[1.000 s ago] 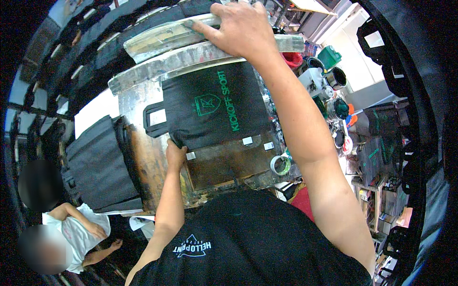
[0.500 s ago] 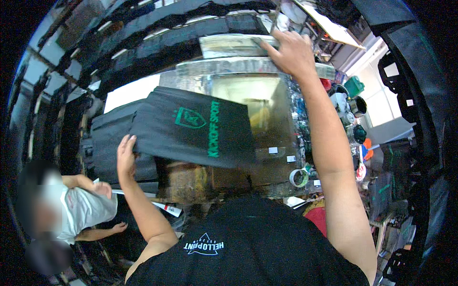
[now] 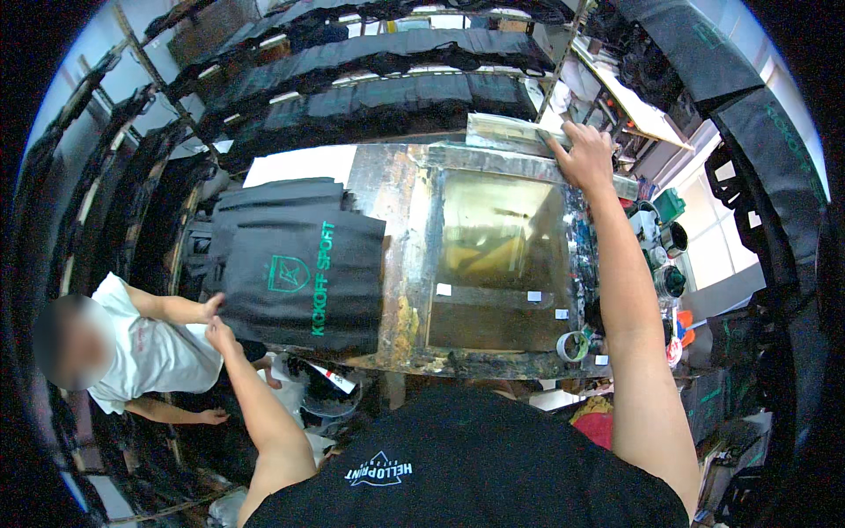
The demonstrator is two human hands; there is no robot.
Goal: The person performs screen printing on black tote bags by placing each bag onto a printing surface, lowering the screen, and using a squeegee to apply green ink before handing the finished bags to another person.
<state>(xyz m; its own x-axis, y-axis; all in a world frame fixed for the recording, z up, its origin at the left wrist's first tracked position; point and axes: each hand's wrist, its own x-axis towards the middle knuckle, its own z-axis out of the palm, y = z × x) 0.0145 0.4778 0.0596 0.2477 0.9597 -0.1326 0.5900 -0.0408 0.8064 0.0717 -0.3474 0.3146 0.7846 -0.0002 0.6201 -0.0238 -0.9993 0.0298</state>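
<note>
A black bag (image 3: 352,277) with a green crest and lettering lies flat on other black bags (image 3: 282,195) at the left of the worktable. My left hand (image 3: 222,336) is at the lower left corner of this pile, fingers closed, seemingly on the bag's edge. A co-worker's hand (image 3: 211,307) is right above it. With my right arm stretched far forward, my right hand (image 3: 588,158) grips the end of a pale frame (image 3: 506,134) standing at the table's far edge. Between my arms is a shiny, yellowish rectangular panel (image 3: 506,224) with small white squares on it.
A person in a white shirt (image 3: 154,339) stands at the left. Racks of black bags (image 3: 378,97) line the far side. Paint pots (image 3: 673,238) and a tape roll (image 3: 572,346) sit along the table's right edge. A white sheet (image 3: 304,163) lies behind the pile.
The printed bag has moved left, off the panel and down onto the pile. My left hand has gone lower and nearer the co-worker's hand. My right hand stays on the frame.
</note>
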